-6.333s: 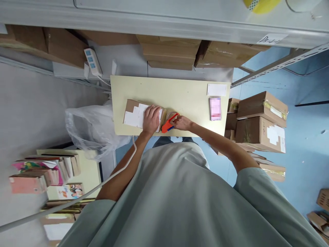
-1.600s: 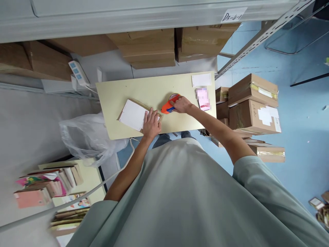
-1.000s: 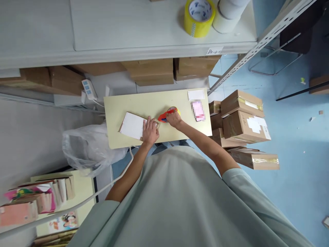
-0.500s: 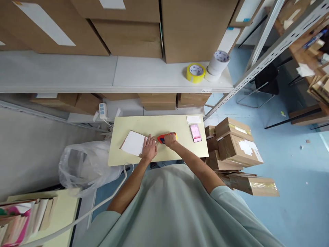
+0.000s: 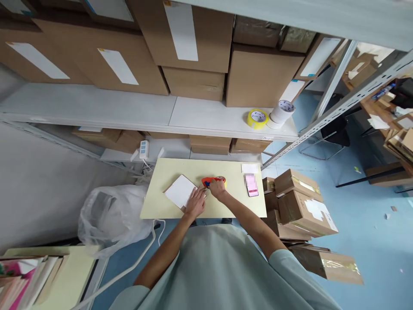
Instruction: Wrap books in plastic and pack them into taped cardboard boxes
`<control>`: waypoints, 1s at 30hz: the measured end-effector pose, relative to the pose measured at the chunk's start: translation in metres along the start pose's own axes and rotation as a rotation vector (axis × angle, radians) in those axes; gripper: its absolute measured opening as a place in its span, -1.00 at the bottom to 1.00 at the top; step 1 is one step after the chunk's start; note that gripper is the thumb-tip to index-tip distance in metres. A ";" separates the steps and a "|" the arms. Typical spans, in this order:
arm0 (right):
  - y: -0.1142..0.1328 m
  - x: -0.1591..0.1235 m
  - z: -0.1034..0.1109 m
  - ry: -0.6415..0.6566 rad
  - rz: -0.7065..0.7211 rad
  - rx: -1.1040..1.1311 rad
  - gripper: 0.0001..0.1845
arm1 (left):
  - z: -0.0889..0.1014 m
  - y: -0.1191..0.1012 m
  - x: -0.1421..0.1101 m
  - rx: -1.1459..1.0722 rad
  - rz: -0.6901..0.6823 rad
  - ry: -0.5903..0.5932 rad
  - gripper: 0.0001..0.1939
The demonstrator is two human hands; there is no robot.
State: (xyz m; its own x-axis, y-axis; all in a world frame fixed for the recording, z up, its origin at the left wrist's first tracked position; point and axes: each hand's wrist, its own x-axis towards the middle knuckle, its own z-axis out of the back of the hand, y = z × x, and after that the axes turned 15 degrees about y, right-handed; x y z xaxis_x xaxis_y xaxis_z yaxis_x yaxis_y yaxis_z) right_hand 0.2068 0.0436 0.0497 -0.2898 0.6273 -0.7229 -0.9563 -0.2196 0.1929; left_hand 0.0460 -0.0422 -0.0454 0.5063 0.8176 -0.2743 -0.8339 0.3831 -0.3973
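Observation:
My left hand lies with its fingers stretched out over the right corner of a flat cardboard piece with a white face. Close to those fingertips is a red and blue tape dispenser, gripped by my right hand. A bit of yellow shows at the dispenser's right end, beside my knuckles. Whether tape runs from the dispenser to the cardboard is too small to tell. Both hands are over a pale yellow table.
A phone and a white slip lie at the table's right. Yellow tape and white rolls stand on the shelf above. Stacked cartons flank the table's right side; a plastic bag is left.
The view has tilted up, so everything sits lower in the picture and more shelf shows. The dispenser and both hands stay close together beside the cardboard.

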 end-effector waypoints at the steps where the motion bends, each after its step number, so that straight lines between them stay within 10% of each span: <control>1: -0.004 -0.006 0.003 -0.022 -0.007 0.004 -0.62 | 0.002 -0.003 0.002 -0.043 0.022 -0.037 -0.34; 6: -0.017 -0.036 0.040 -0.172 -0.026 0.034 -0.41 | 0.049 -0.023 0.025 -0.249 0.120 -0.359 -0.47; 14: -0.010 -0.057 0.195 -0.789 0.089 -0.030 -0.52 | 0.233 -0.050 0.093 -0.211 -0.085 -0.760 -0.55; 18: -0.023 -0.043 0.252 -0.830 -0.001 -0.102 -0.57 | 0.283 -0.055 0.099 -0.204 -0.123 -0.842 -0.60; 25: -0.054 -0.017 0.258 -0.847 -0.049 -0.048 -0.49 | 0.268 -0.027 0.086 -0.199 -0.034 -0.787 -0.64; 30: -0.048 -0.026 0.177 -1.015 -0.049 0.051 -0.39 | 0.214 0.032 0.076 -0.238 0.174 -0.684 -0.66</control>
State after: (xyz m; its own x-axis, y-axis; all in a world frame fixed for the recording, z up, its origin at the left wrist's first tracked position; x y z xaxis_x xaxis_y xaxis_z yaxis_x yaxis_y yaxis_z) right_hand 0.2535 0.1701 0.1760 -0.1227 0.9780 0.1690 -0.9616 -0.1592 0.2234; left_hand 0.0102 0.1243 0.1088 0.0566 0.9727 0.2252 -0.7800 0.1839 -0.5982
